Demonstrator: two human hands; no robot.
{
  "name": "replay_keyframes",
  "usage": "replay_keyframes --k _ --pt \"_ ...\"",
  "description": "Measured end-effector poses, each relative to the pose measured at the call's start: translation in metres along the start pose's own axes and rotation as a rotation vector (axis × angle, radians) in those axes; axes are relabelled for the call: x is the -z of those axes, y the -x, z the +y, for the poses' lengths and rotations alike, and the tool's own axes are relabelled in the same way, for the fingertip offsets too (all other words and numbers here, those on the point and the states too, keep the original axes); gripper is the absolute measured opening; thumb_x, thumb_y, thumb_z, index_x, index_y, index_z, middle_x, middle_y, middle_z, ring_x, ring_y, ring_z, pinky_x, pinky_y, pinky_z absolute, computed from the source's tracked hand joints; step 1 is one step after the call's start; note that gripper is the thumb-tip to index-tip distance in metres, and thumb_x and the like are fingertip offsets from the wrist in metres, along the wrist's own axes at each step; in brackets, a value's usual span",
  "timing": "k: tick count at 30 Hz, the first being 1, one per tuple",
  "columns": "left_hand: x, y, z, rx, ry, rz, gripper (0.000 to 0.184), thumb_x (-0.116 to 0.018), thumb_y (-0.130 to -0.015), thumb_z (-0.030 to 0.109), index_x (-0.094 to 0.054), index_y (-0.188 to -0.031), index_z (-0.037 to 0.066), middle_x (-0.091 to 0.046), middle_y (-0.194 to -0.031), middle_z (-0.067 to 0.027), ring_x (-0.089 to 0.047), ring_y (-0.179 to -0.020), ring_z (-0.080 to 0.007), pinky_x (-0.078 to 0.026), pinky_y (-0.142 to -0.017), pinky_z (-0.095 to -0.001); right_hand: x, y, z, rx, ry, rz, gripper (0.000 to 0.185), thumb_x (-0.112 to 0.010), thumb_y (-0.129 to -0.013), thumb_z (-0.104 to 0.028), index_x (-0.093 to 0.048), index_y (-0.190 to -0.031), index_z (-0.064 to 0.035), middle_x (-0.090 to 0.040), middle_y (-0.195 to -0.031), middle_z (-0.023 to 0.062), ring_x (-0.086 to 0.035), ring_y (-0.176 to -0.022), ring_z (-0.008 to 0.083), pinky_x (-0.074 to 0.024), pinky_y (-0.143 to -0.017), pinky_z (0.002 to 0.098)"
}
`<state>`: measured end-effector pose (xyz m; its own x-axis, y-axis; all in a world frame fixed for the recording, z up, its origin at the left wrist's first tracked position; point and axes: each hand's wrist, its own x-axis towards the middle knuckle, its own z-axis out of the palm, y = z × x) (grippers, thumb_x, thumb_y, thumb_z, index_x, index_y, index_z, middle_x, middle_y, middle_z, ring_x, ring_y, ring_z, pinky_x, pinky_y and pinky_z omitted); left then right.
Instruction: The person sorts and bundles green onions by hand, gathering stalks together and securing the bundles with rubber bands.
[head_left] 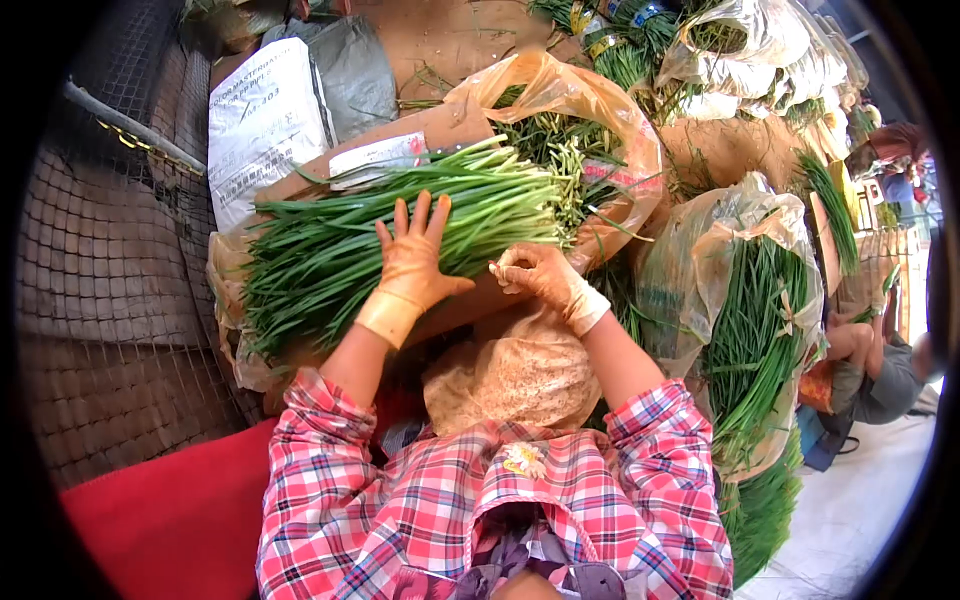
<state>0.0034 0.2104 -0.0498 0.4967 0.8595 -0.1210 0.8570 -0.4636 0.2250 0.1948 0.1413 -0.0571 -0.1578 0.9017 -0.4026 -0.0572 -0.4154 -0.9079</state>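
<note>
A large pile of long green stalks [340,235] lies across a cardboard box, with pale ends toward the right. My left hand [410,265] rests on the pile with its fingers spread. Near the pale ends, my right hand [540,280] is closed, thumb and fingertips together; whatever is between them is too small to make out. Both hands have orange coverings with pale bands at the wrists. Behind the right hand, an open orange plastic bag [640,150] holds short green and pale cuttings.
White printed sack [265,130] at the upper left, beside a wire mesh [100,260]. At right, a clear bag [670,260] holds tied green stalks. More bagged bundles [760,50] stand at the upper right. Another person [890,380] sits at the far right.
</note>
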Motion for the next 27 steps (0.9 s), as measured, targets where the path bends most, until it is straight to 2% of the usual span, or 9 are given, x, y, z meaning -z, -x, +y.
replay_keyframes --k 4,8,12,13,20,22,24,25,27 --pt "-0.008 0.009 0.014 0.027 -0.059 0.015 0.123 -0.080 -0.045 0.054 -0.019 -0.142 0.010 -0.015 -0.147 -0.0172 -0.013 -0.134 -0.0422 -0.013 -0.103 -0.0627 -0.016 -0.002 -0.007 0.015 -0.179 0.134 0.015 -0.067 -0.083 -0.017 -0.060 -0.076 -0.0046 -0.058 -0.070 -0.0005 -0.052 -0.060 0.0072 -0.0448 -0.058 0.0205" --pt "-0.013 0.006 0.016 -0.199 0.146 0.276 0.103 -0.081 -0.054 0.037 -0.028 -0.139 0.011 -0.021 -0.147 -0.0125 -0.014 -0.135 -0.0403 -0.014 -0.103 -0.0607 -0.015 -0.013 -0.001 0.083 -0.364 0.185 0.015 -0.066 -0.082 -0.018 -0.060 -0.077 -0.0049 -0.056 -0.067 -0.0005 -0.048 -0.055 0.0066 -0.0393 -0.051 0.0196" --pt "-0.035 -0.013 0.015 -0.285 0.414 0.424 0.055 -0.078 -0.059 0.021 -0.059 -0.110 0.018 -0.040 -0.139 -0.0059 -0.024 -0.133 -0.0381 -0.015 -0.105 -0.0575 -0.019 -0.008 -0.015 0.082 -0.245 0.271 0.013 -0.067 -0.081 -0.016 -0.062 -0.077 -0.0054 -0.055 -0.066 -0.0018 -0.046 -0.054 0.0059 -0.0382 -0.052 0.0193" --pt "-0.040 -0.015 0.017 -0.243 0.485 0.431 0.032 -0.077 -0.058 0.016 -0.066 -0.089 0.017 -0.046 -0.134 -0.0026 -0.029 -0.131 -0.0364 -0.016 -0.105 -0.0567 -0.021 -0.006 -0.018 0.092 -0.203 0.245 0.012 -0.067 -0.080 -0.016 -0.062 -0.077 -0.0054 -0.055 -0.067 -0.0026 -0.046 -0.057 0.0048 -0.0381 -0.052 0.0195" --pt "-0.052 -0.020 -0.002 -0.237 0.653 0.324 0.009 -0.075 -0.062 0.016 -0.069 -0.069 0.015 -0.052 -0.129 -0.0025 -0.034 -0.129 -0.0340 -0.015 -0.106 -0.0536 -0.025 -0.011 -0.024 0.217 -0.182 0.408 0.020 -0.067 -0.082 -0.019 -0.065 -0.092 -0.0023 -0.061 -0.074 -0.0009 -0.055 -0.069 0.0096 -0.0465 -0.061 0.0220" --pt "-0.043 -0.019 -0.002 -0.200 0.709 0.303 0.009 -0.075 -0.063 0.015 -0.070 -0.070 0.015 -0.055 -0.125 -0.0020 -0.035 -0.128 -0.0320 -0.014 -0.108 -0.0513 -0.012 0.000 -0.022 0.129 -0.090 0.438 0.031 -0.069 -0.081 -0.020 -0.062 -0.105 -0.0031 -0.064 -0.080 0.0015 -0.058 -0.073 0.0108 -0.0489 -0.066 0.0233" --pt "-0.044 -0.020 -0.006 -0.139 0.970 0.283 0.011 -0.075 -0.062 0.016 -0.072 -0.073 0.016 -0.057 -0.122 -0.0007 -0.036 -0.129 -0.0295 -0.013 -0.109 -0.0488 -0.003 0.005 -0.011 0.174 0.589 0.359 0.037 -0.071 -0.078 -0.021 -0.060 -0.109 -0.0031 -0.064 -0.084 0.0050 -0.059 -0.076 0.0115 -0.0493 -0.066 0.0255" --pt "-0.040 -0.020 -0.005 -0.133 0.971 0.282 0.011 -0.076 -0.064 0.018 -0.073 -0.075 0.016 -0.059 -0.120 0.0005 -0.037 -0.128 -0.0246 -0.015 -0.109 -0.0449 -0.010 0.000 -0.001 0.149 0.403 0.315 0.040 -0.072 -0.074 -0.023 -0.061 -0.108 -0.0050 -0.064 -0.087 0.0083 -0.060 -0.080 0.0148 -0.0493 -0.070 0.0282" --pt "-0.040 -0.018 -0.004 -0.130 0.991 0.269 0.011 -0.075 -0.064 0.018 -0.073 -0.075 0.017 -0.059 -0.120 0.0008 -0.037 -0.129 -0.0255 -0.012 -0.109 -0.0458 -0.023 -0.015 0.019 0.250 0.694 0.341 0.034 -0.070 -0.074 -0.022 -0.063 -0.104 -0.0081 -0.064 -0.086 0.0074 -0.060 -0.077 0.0200 -0.0479 -0.072 0.0312"
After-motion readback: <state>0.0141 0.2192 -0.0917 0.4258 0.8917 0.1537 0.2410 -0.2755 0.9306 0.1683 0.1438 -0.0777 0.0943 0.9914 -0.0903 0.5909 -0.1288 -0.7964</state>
